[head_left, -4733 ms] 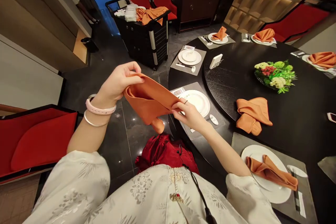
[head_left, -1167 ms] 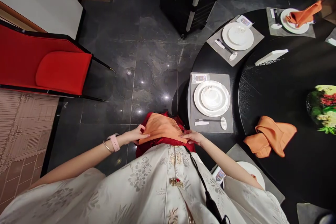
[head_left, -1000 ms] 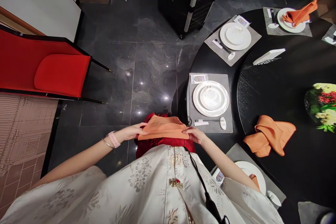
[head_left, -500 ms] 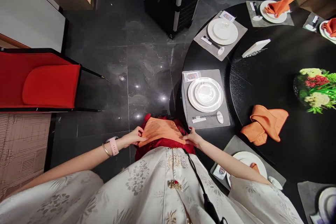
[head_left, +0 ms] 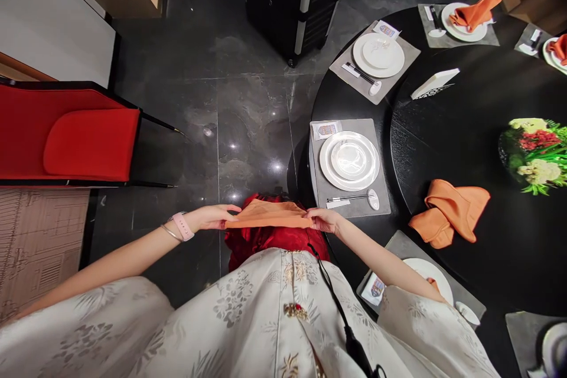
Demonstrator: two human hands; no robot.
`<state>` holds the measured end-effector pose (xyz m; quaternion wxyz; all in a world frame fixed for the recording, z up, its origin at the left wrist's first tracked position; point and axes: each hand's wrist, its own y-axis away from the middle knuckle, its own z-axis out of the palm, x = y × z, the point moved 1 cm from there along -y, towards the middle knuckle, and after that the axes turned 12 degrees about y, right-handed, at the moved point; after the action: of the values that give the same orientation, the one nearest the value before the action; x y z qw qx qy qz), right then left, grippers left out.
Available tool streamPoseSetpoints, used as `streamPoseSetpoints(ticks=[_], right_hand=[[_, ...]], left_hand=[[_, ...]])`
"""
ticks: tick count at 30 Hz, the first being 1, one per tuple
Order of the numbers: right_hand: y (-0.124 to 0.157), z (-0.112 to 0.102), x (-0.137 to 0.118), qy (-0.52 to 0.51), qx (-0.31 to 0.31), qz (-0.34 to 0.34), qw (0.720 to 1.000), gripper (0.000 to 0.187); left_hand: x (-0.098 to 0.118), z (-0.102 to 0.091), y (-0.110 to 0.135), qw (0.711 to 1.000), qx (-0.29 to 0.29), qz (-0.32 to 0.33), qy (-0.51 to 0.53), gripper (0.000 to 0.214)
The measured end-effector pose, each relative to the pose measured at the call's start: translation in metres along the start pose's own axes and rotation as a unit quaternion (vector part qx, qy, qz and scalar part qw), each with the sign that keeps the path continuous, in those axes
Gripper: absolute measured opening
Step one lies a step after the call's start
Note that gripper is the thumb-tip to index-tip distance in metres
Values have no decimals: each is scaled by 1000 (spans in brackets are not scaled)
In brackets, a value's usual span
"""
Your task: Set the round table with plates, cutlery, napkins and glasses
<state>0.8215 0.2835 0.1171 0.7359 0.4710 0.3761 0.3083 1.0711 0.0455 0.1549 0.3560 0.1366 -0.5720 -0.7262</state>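
An orange cloth napkin (head_left: 270, 215) is stretched level in front of my red skirt (head_left: 279, 239), its near edge folded into a straight band. My left hand (head_left: 217, 217) pinches its left end, and my right hand (head_left: 325, 220) grips the right end beside the table edge. The fingers underneath the cloth are partly hidden. Closest to my right hand on the table is a place setting with stacked white plates (head_left: 325, 162) on a grey placemat (head_left: 381, 204). Chopsticks (head_left: 352, 197) and a white spoon (head_left: 373, 199) lie there too.
A round black table (head_left: 398, 201) curves along my right, with several place settings. On its raised centre lie two crossed orange napkins (head_left: 449, 212), a white card holder (head_left: 436, 82) and flowers (head_left: 538, 150). A red chair (head_left: 93, 144) stands left; a black wheeled case (head_left: 283, 6) is ahead.
Both hands have lifted the napkin slightly and pulled it taut. Its near edge now shows as a straighter folded band, and my left hand has shifted a little outward.
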Motion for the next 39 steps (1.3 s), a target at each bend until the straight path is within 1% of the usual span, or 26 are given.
streamPoseSetpoints(ticks=[2,4,6,9,12,14,16,18,19,20,21,22,23,25,26,27,28,29,30,31,32,34,35,36,37,39], right_hand=[[-2,7,-10,-42,-18,26,999,24],[-3,14,-14,-38,-49,43,997,25],[-4,20,-12,-11,-83,71,994,22],[-11,24,-4,27,-85,108,990,17],[-21,24,-2,56,-92,133,985,15],[-26,25,-6,71,-121,135,981,13],[-28,27,-13,79,-137,87,984,16],[-26,29,-23,94,-112,-39,988,36],[-23,30,-27,119,-90,-122,981,48],[-18,29,-32,163,-68,-207,962,58],[-12,29,-36,227,-44,-288,929,63],[-6,28,-39,305,-18,-354,884,61],[0,27,-42,386,13,-404,829,52],[12,24,-48,508,86,-462,722,28],[16,23,-52,539,120,-481,681,19],[20,22,-56,552,146,-498,653,13],[22,22,-61,552,158,-512,639,9],[23,22,-65,540,153,-521,643,7],[23,23,-69,519,133,-518,667,9],[21,24,-72,488,98,-500,708,14],[19,25,-73,445,57,-466,763,19],[11,26,-71,327,-22,-353,876,23],[8,27,-67,266,-51,-286,919,23],[4,27,-62,212,-75,-219,950,23],[1,27,-55,171,-97,-153,968,25],[-3,26,-39,137,-135,-30,981,28]], left_hand=[[8,-9,10,1000,16,21,-6,61],[4,-16,16,999,25,24,4,60],[-11,-20,18,999,25,2,34,60],[-46,-20,16,994,28,-22,99,61],[-74,-18,15,987,34,1,157,58],[-80,-15,16,983,34,34,176,57],[-77,-13,18,980,34,91,176,59],[-69,-10,21,973,32,181,143,62],[-65,-9,24,966,36,235,105,62],[-61,-8,27,955,49,290,50,60],[-58,-6,31,937,76,341,-19,55],[-55,-5,35,911,115,385,-93,47],[-54,-3,38,877,162,423,-160,37],[-51,0,45,803,248,482,-246,23],[-50,1,47,774,278,505,-261,20],[-48,1,49,756,295,522,-263,16],[-47,0,49,753,293,530,-256,13],[-45,-1,48,767,276,528,-239,10],[-43,-2,46,793,247,516,-209,11],[-41,-4,44,827,209,494,-166,16],[-40,-5,42,861,171,467,-111,20],[-41,-7,37,908,120,401,16,25],[-43,-7,35,923,105,363,68,26],[-47,-6,34,936,94,322,106,28],[-52,-5,32,949,83,276,130,29],[-67,-2,29,972,57,178,141,29]])
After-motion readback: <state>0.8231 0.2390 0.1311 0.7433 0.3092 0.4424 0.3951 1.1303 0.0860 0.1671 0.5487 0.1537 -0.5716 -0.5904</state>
